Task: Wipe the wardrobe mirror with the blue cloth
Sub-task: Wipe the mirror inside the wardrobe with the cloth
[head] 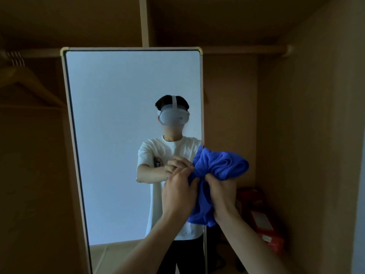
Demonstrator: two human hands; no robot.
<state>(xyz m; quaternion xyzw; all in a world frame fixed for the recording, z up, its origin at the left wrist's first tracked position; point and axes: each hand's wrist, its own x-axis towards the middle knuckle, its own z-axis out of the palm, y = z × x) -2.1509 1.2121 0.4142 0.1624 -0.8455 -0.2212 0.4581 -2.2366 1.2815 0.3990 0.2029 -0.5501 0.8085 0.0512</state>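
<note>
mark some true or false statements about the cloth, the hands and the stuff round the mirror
1. The left hand and right hand both hold the cloth. True.
2. A hanger hangs left of the mirror. True.
3. The cloth lies spread flat on the mirror. False: it is bunched up in the hands.
4. A box sits left of the mirror. False: the red box sits low on the right.

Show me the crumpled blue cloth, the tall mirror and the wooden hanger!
Crumpled blue cloth (221, 165), head view: on its bunched top folds.
Tall pale-framed mirror (118, 115), head view: on bare glass, upper left.
Wooden coat hanger (39, 88), head view: on its sloping arm, far left.
</note>
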